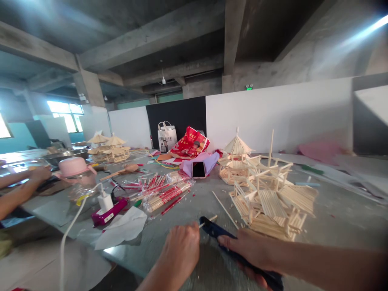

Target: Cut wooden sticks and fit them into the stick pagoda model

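Since the thin stick (214, 218) crosses the dark blue tool's (214, 231) nose over the table (339, 226), I'd guess the left hand (183, 244), fingers curled together on its near end, is steadying it. Right hand's (250, 247) fingers are wrapped round the handles, probably for leverage. Left fingertips are hidden, can't tell if the jaws bite. Stick-built model (269, 202) just beyond; forearms run out of frame.

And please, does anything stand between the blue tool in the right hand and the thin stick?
Nothing visible does: the blue tool in the right hand crosses the thin stick, which the left hand holds.
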A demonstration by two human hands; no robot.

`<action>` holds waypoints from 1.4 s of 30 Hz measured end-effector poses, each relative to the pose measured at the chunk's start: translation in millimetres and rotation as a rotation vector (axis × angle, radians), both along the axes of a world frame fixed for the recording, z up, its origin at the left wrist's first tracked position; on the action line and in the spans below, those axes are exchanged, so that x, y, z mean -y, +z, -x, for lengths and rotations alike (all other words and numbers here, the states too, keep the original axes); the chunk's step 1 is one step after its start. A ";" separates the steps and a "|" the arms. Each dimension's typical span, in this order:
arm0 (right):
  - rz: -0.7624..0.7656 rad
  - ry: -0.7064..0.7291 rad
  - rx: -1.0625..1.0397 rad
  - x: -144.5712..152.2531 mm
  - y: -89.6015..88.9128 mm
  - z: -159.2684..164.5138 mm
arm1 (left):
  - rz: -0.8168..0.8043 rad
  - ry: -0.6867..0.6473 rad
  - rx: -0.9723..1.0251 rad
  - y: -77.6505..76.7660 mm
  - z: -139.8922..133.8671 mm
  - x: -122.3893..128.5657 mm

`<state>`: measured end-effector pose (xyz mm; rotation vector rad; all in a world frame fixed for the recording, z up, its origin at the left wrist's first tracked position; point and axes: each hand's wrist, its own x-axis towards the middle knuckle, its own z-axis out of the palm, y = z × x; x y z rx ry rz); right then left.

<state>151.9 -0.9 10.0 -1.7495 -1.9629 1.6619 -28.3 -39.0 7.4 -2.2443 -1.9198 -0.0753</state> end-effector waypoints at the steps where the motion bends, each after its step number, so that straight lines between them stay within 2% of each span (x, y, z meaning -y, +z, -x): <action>1: -0.028 0.009 0.012 1.2 1.5 0.2 | 0.006 0.000 0.008 -1.0 0.2 -0.6; 4: -0.093 0.007 0.034 5.0 6.3 2.0 | 0.037 0.026 0.043 -4.2 1.9 -3.1; 9: -0.116 -0.020 0.025 5.6 9.4 4.5 | 0.037 0.023 0.050 -7.9 4.5 -7.6; 15: 0.015 -0.029 -0.064 -5.8 3.7 5.6 | -0.033 0.023 0.068 -7.5 10.0 -9.6; 19: 0.036 -0.007 -0.047 -10.3 7.3 10.4 | 0.034 0.000 0.274 -10.5 17.9 -14.3; 24: 0.137 -0.002 0.037 -11.4 13.7 13.9 | 0.121 0.025 0.390 -16.0 28.6 -34.3; 28: 0.080 -0.011 0.005 -13.2 9.1 12.7 | 0.251 -0.001 0.523 -15.4 35.4 -45.7; 34: 0.070 -0.033 0.028 -11.8 12.6 13.6 | 0.343 0.036 0.657 -11.2 37.9 -45.1; 42: -0.135 0.030 0.028 -2.5 18.0 12.4 | 0.340 0.041 0.579 -9.1 35.9 -45.2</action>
